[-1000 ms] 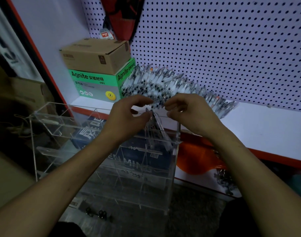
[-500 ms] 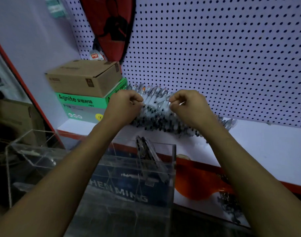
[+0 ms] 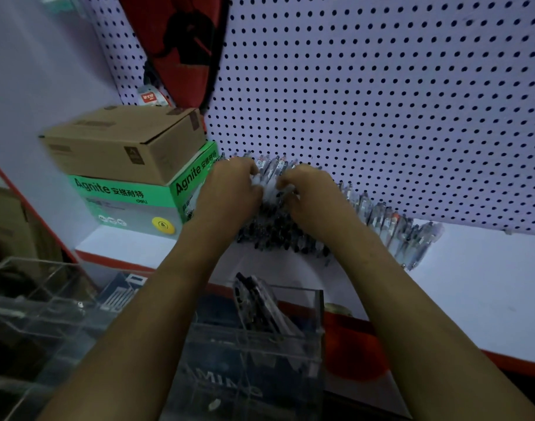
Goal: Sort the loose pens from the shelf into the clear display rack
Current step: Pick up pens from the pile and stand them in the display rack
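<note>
Both hands are on the row of loose pens (image 3: 387, 220) that leans against the pegboard (image 3: 381, 101) at the back edge of the white shelf (image 3: 488, 284). The left hand (image 3: 229, 189) and the right hand (image 3: 308, 192) have their fingers curled into the middle of the row, and each seems to grasp a small bundle of pens, though the picture is blurred there and I cannot count how many. The clear display rack (image 3: 319, 311) stands below the front edge of the shelf, near the person, and a few pens (image 3: 260, 305) already stand tilted in its right back compartment. The main risk, I think, comes from the row itself: the pens lean one on another, so pulling a bundle out of the middle can make the neighbours slide down and roll toward the red front edge of the shelf and fall off. A second risk is the grip, because many smooth barrels in one fist can slip when the hands are lifted, and loose ones may drop beside the rack instead of inside. The rack's walls are transparent and hard to see in this dim light, so a pen tip may strike the rim. The green box (image 3: 129, 202) with the cardboard box (image 3: 123, 144) on it stands just beside the left hand, at the left end of the shelf, and an elbow swing could push it.
</note>
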Demonstrator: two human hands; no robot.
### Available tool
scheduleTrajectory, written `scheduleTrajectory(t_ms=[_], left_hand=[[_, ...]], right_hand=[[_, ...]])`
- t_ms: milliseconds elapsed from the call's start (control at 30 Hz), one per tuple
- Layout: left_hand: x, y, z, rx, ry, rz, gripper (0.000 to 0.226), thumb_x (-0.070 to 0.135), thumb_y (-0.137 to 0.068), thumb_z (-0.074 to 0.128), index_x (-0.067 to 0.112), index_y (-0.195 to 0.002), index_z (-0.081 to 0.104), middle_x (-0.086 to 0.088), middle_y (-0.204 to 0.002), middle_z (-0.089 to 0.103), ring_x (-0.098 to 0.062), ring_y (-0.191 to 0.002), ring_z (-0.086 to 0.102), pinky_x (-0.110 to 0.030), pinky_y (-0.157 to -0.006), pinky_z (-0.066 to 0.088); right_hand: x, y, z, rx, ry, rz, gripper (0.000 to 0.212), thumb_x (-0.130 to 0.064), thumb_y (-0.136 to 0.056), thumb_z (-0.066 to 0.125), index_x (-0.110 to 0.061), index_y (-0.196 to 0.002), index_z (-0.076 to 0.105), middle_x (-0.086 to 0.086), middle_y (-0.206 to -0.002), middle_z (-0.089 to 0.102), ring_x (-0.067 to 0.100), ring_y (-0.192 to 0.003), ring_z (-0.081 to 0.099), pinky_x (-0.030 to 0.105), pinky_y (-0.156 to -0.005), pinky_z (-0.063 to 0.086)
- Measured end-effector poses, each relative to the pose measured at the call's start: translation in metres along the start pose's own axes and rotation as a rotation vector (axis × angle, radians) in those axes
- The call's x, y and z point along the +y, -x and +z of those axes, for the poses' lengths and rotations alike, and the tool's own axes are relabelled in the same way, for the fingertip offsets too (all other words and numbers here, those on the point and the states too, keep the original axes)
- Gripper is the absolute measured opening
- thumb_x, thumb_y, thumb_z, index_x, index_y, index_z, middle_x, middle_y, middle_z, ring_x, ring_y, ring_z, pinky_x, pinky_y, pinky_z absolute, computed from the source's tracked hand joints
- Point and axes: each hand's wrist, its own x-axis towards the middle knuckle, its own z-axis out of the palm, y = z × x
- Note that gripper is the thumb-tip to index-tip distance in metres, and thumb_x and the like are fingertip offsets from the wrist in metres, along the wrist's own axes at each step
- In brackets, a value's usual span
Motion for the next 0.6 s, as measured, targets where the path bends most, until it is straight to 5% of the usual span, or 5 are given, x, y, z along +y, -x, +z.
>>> scheduleTrajectory(t_ms=[133, 300, 367, 467, 600], left_hand=[[0.002, 0.002, 0.003, 0.058, 0.046, -0.031, 0.021, 0.007, -0.075, 0.066, 0.001, -0.094, 0.060, -0.014, -0.079, 0.063, -0.031, -0.073, 0.059, -0.044, -0.066, 0.052], [0.007, 0.001, -0.010, 0.215, 0.267, -0.225, 0.012, 0.003, -0.078, 0.058, 0.012, -0.087, 0.060, -0.001, -0.066, 0.055, -0.007, -0.052, 0.044, -0.017, -0.047, 0.035], [0.005, 0.000, -0.017, 0.291, 0.475, -0.349, 0.012, 0.003, -0.079, 0.062, 0.012, -0.087, 0.064, -0.001, -0.061, 0.059, -0.011, -0.051, 0.051, -0.020, -0.050, 0.043], [0.004, -0.002, -0.027, 0.316, 0.931, -0.562, 0.009, 0.000, -0.084, 0.067, 0.008, -0.081, 0.063, -0.005, -0.061, 0.061, -0.011, -0.050, 0.056, -0.022, -0.053, 0.052], [0.013, 0.001, -0.048, 0.075, 1.460, -0.803, 0.004, -0.002, -0.090, 0.062, -0.001, -0.087, 0.062, -0.012, -0.081, 0.063, -0.013, -0.066, 0.065, -0.016, -0.054, 0.054]], right_hand=[[0.003, 0.005, 0.000, 0.160, -0.026, -0.073, 0.024, 0.005, -0.089, 0.052, -0.006, -0.107, 0.063, 0.014, -0.105, 0.064, 0.034, -0.088, 0.060, 0.047, -0.076, 0.053], [-0.004, 0.013, -0.022, 0.488, -0.284, -0.059, 0.011, -0.010, -0.098, 0.051, -0.007, -0.106, 0.057, 0.008, -0.103, 0.065, 0.019, -0.082, 0.064, 0.027, -0.068, 0.050], [-0.010, 0.019, -0.029, 0.538, -0.490, 0.054, 0.007, -0.015, -0.098, 0.053, -0.012, -0.104, 0.055, 0.002, -0.105, 0.067, 0.019, -0.071, 0.064, 0.025, -0.060, 0.050], [-0.017, 0.031, -0.033, 0.489, -0.807, 0.221, 0.004, -0.020, -0.095, 0.059, -0.022, -0.098, 0.056, -0.011, -0.102, 0.066, 0.031, -0.079, 0.064, 0.046, -0.071, 0.056], [-0.025, 0.043, -0.037, 0.399, -1.027, 0.386, 0.016, -0.026, -0.092, 0.063, -0.011, -0.094, 0.064, 0.003, -0.098, 0.071, 0.023, -0.094, 0.069, 0.042, -0.087, 0.057]])
